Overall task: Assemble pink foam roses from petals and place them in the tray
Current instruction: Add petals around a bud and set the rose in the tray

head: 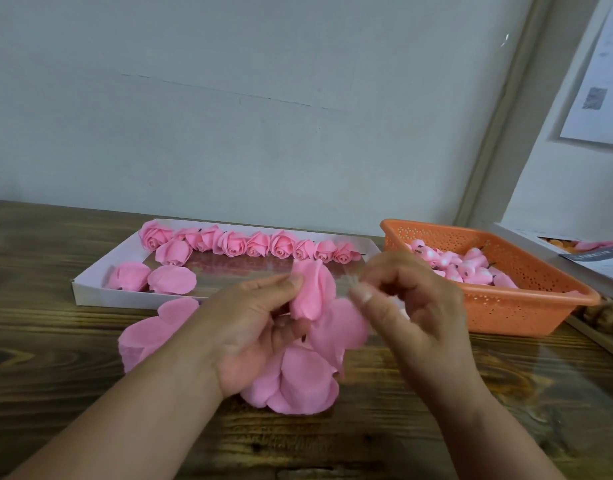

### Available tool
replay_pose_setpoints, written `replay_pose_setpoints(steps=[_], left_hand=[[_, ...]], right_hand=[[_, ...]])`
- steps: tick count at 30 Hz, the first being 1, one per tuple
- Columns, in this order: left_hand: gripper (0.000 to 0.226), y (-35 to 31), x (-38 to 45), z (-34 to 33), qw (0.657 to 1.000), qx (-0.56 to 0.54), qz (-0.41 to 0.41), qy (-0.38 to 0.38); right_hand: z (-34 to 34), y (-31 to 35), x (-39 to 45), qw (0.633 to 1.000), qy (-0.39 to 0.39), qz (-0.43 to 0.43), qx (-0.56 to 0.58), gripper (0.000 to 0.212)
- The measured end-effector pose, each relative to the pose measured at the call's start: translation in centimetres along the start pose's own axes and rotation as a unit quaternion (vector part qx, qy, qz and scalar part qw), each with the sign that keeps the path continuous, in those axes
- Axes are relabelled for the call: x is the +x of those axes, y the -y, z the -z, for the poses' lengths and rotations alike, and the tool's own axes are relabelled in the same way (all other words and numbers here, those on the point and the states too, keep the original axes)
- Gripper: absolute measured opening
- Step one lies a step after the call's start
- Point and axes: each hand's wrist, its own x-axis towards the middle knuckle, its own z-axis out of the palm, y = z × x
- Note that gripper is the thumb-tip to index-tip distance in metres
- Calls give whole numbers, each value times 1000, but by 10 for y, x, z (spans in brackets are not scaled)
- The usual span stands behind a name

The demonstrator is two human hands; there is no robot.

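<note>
On the wooden bench (pixel 49 344), a shallow white tray (pixel 90 282) is set at the left, against the pale wall; a row of finished pink foam roses (pixel 249 244) is lined along its far edge, and two flatter petal pieces (pixel 152 277) are laid near its front left corner. In front of the tray, a stack of loose pink petals (pixel 149 336) is partly covered by the left forearm, so its full outline cannot be made out. The left hand (pixel 253 337) is held above the bench with thumb and fingers curled around a half-wrapped pink rose bud (pixel 312 292); the base of the bud is hidden inside the grip. More petals (pixel 298 382) are spread below and between the hands, their upper parts concealed by the palm. The right hand (pixel 412 306) is raised just beside the bud, its fingers bent and its thumb and forefinger brought close together; it is blurred, and whether anything is pinched cannot be told. Behind it, an orange perforated basket (pixel 526 306) is filled with pink bud cores (pixel 461 268), some screened by the right hand. At the far right, a box (pixel 554 245) is cut off by the frame edge.
</note>
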Motion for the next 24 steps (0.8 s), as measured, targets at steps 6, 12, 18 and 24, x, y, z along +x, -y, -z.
replay_pose_setpoints(steps=[6, 12, 18, 24], left_hand=[[15, -5, 6, 4, 998, -42, 3, -55], [14, -10, 1, -1, 993, -84, 41, -78], [23, -8, -1, -1, 990, -95, 72, -76], [14, -3, -1, -1, 997, -40, 56, -46]], right_hand=[[-11, -1, -5, 962, 154, 86, -209, 43], [-11, -2, -6, 923, 171, 168, -302, 59], [-16, -4, -7, 949, 124, 139, -256, 20], [-19, -7, -7, 994, 85, -1, -70, 12]])
